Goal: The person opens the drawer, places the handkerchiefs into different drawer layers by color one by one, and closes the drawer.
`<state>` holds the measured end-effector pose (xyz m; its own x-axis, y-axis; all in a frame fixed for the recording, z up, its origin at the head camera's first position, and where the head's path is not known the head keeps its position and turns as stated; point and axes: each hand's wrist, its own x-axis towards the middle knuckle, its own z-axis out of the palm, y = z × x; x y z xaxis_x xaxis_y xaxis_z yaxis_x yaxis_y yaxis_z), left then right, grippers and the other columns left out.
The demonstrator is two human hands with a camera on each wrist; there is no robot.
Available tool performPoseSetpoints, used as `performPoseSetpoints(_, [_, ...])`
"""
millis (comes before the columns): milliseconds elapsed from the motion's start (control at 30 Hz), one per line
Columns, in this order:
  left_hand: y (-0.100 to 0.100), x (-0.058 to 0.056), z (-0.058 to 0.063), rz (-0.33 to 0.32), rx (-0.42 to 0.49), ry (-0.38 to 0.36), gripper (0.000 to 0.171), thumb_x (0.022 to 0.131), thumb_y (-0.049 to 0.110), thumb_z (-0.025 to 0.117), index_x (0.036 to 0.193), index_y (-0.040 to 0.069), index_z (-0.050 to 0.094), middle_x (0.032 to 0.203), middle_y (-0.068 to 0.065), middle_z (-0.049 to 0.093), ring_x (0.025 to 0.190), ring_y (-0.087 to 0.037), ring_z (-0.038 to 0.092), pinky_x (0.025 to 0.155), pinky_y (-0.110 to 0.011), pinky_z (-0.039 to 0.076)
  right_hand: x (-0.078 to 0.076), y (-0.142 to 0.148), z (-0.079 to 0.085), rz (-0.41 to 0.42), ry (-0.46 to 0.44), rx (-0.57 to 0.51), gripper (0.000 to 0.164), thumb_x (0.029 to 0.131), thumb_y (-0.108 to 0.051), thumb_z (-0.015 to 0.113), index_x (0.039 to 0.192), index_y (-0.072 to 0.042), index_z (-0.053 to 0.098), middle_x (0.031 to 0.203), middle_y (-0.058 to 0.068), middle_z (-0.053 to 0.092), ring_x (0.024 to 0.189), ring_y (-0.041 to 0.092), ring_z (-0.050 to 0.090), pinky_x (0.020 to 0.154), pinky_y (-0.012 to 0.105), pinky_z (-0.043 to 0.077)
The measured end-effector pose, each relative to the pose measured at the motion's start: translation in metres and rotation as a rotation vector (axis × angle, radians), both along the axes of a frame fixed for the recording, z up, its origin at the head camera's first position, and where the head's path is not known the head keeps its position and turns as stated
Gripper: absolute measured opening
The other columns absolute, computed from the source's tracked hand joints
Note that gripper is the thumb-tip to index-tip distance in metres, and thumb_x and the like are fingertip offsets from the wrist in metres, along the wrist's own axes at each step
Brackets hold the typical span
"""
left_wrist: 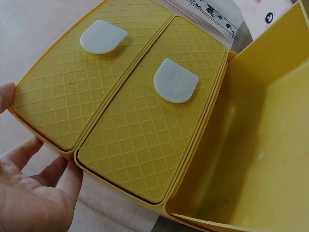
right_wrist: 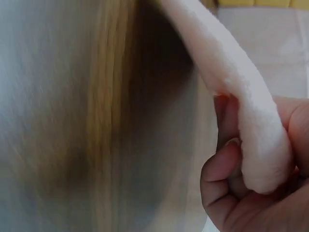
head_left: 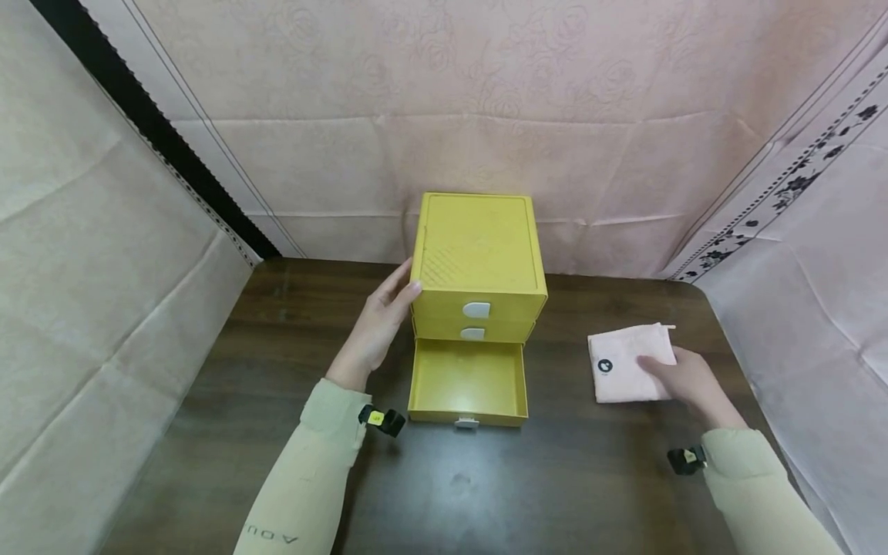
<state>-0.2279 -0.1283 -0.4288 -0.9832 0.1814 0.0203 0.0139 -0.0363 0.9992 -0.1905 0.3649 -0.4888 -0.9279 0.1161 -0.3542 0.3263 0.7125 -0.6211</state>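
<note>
A yellow drawer box (head_left: 479, 243) stands near the back of the table, its bottom drawer (head_left: 468, 378) pulled out with nothing inside. Two upper drawers with white tabs (left_wrist: 176, 81) are closed. My left hand (head_left: 375, 327) holds the box's left side near the top front corner, thumb at the front edge and fingers along the side. To the right, my right hand (head_left: 683, 378) grips a folded white towel (head_left: 627, 362) with a small dark round logo. In the right wrist view, the towel (right_wrist: 251, 111) is pinched between the thumb and curled fingers.
The dark brown wooden table (head_left: 458, 486) lies under everything. Pale patterned cloth (head_left: 499, 100) hangs behind it, with more cloth at the left and right sides. Black cameras are strapped at both wrists.
</note>
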Motion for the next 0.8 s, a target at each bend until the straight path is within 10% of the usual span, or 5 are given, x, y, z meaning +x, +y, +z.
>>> performPoseSetpoints(800, [0.0,0.001,0.002,-0.005,0.001,-0.005,0.058,0.093,0.051,0.058,0.147,0.041,0.036,0.152,0.013,0.032,0.138,-0.011,0.03,0.114,-0.04,0.024,0.041,-0.059,0.043,0.124,0.253,-0.31,0.051,0.095,-0.041,0.061,0.129,-0.004,0.052,0.096,0.013,0.07,0.078,0.024,0.069,0.064,0.036,0.055])
